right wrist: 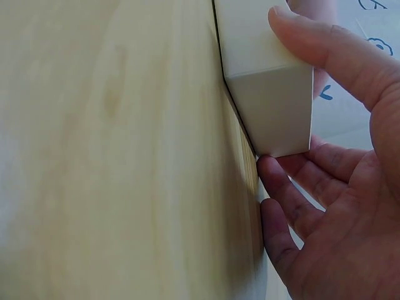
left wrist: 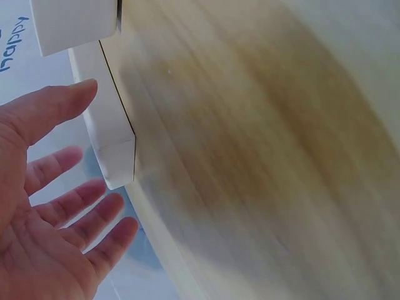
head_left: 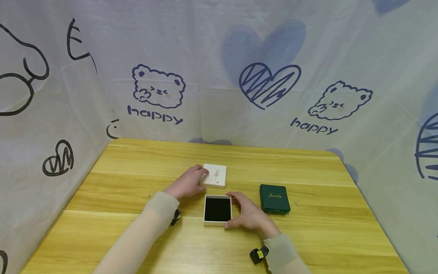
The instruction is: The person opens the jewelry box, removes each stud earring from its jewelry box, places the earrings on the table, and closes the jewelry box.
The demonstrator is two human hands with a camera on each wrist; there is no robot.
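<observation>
In the head view, an open white box (head_left: 217,223) with a black lining lies near the middle of the wooden table. My right hand (head_left: 249,214) holds it by its right side, thumb at the near corner and fingers at the far one. The right wrist view shows that hand (right wrist: 337,212) around the box's white wall (right wrist: 275,112). Behind the box lies a white lid (head_left: 212,175) with a small pinkish flower print. My left hand (head_left: 188,183) is at the lid's left edge, fingers spread and loosely bent; contact is unclear in the left wrist view.
A dark green case (head_left: 275,198) lettered "Jewelry" lies closed to the right of my right hand. Tiny scraps (head_left: 296,203) are beside it. The wooden table (head_left: 171,156) meets a white printed cloth (head_left: 212,102) at the back and sides.
</observation>
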